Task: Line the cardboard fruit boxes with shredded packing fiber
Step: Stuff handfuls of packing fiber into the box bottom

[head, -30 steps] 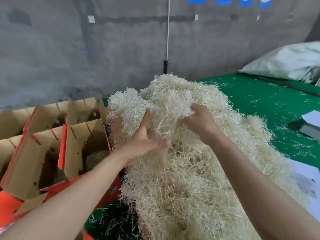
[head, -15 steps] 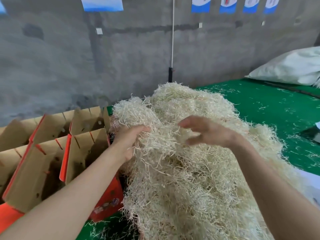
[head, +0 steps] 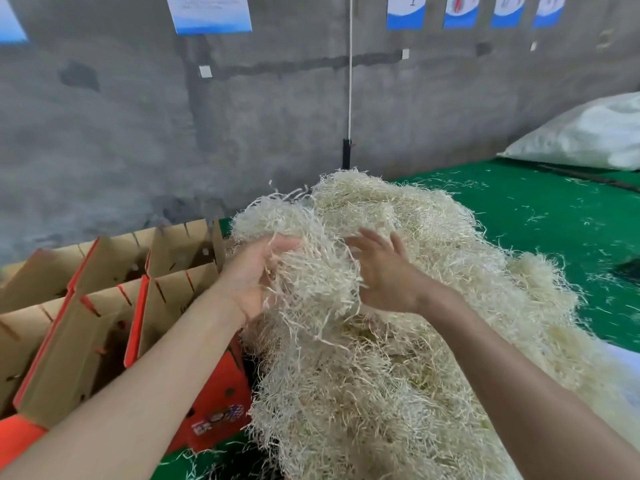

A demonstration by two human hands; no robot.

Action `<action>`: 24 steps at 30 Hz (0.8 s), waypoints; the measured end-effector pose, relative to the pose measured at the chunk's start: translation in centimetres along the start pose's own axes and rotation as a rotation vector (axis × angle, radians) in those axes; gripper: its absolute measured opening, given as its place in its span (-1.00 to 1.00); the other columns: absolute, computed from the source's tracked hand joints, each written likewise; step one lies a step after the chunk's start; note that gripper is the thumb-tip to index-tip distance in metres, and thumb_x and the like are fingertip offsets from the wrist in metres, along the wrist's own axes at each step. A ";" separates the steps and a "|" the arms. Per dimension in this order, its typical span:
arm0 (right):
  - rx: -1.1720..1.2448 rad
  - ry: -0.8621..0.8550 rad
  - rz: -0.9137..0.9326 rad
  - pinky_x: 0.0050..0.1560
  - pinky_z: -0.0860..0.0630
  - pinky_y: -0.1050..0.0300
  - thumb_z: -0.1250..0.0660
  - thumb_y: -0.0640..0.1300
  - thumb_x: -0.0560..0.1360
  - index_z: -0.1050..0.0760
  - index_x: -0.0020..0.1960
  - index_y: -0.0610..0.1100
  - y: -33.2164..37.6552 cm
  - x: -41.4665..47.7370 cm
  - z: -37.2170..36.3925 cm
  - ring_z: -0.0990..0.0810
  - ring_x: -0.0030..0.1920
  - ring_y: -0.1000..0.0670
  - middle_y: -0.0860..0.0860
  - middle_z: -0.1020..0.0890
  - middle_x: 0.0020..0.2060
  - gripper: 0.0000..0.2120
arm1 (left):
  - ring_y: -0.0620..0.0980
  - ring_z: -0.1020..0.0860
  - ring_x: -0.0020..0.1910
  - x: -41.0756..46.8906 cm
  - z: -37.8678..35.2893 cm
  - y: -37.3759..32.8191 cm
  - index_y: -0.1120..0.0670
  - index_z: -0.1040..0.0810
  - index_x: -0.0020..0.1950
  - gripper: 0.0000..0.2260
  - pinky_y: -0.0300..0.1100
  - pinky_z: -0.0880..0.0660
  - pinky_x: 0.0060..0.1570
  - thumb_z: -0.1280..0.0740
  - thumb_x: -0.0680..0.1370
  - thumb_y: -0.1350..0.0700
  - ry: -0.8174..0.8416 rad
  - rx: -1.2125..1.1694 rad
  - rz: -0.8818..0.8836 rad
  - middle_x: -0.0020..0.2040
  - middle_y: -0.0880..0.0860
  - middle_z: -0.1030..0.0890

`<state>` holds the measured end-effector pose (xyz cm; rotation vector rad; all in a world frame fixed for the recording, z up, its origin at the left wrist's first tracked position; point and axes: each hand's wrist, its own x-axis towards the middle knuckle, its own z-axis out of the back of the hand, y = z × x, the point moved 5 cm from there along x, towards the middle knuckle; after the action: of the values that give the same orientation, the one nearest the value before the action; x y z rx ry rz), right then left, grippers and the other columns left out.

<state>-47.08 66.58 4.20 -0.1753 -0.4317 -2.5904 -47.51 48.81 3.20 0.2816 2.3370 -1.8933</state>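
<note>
Closed in on a tuft (head: 320, 271) since a moment ago: cupping it in curled left hand (head: 254, 277), bracing it with flat, spread right hand (head: 386, 273), likely to tear one lining's worth off the fiber pile (head: 398, 393) on the desk (head: 554, 216), beside the boxes (head: 104, 306).

- Our left hand (head: 251, 275) cups a clump of shredded fiber (head: 318, 271), its fingers buried in the strands.
- Our right hand (head: 384, 271) lies against the clump's other side, fingers spread.
- The fiber pile (head: 381, 393) sits on a green table (head: 554, 209).
- Open cardboard boxes (head: 86, 323) with orange edges stand just left of the pile.
</note>
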 end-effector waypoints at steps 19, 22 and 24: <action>0.893 -0.137 0.008 -0.38 -0.51 0.16 -0.34 -0.44 0.36 -0.47 -0.34 -0.16 4.4 2.8 7.0 -0.56 -0.44 0.03 -0.07 -0.54 -0.48 -0.78 | 0.00 -0.45 0.28 -1.1 -3.1 -1.2 0.01 -0.41 0.36 0.08 0.10 -0.33 0.32 -0.61 -0.12 -0.23 -0.012 0.377 -0.159 0.29 -0.01 -0.52; 0.963 -0.229 -0.069 0.00 -0.53 0.07 -0.41 -0.37 0.39 -0.50 0.09 -0.09 0.8 1.7 8.3 -0.61 -0.06 0.02 -0.04 -0.64 -0.04 -0.66 | 0.01 -0.45 0.26 -0.1 -0.2 -1.7 0.13 -0.51 0.25 -0.19 -0.10 -0.38 0.22 -0.56 0.02 -0.04 -0.112 0.153 -0.178 0.24 0.03 -0.54; 0.622 -0.139 -0.167 0.25 -0.37 0.05 -0.48 -0.23 0.36 -0.34 0.33 0.04 -1.5 1.1 7.2 -0.41 0.28 0.00 0.01 -0.44 0.28 -0.38 | -0.08 -0.39 0.31 -0.3 1.2 -2.6 0.14 -0.55 0.21 -0.46 -0.30 -0.31 0.17 -0.51 0.25 0.15 -0.115 0.084 -0.260 0.27 0.04 -0.51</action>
<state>-48.51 69.71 10.77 -0.1017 -1.3177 -2.4700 -47.81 47.12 5.49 -0.1286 2.3156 -2.0620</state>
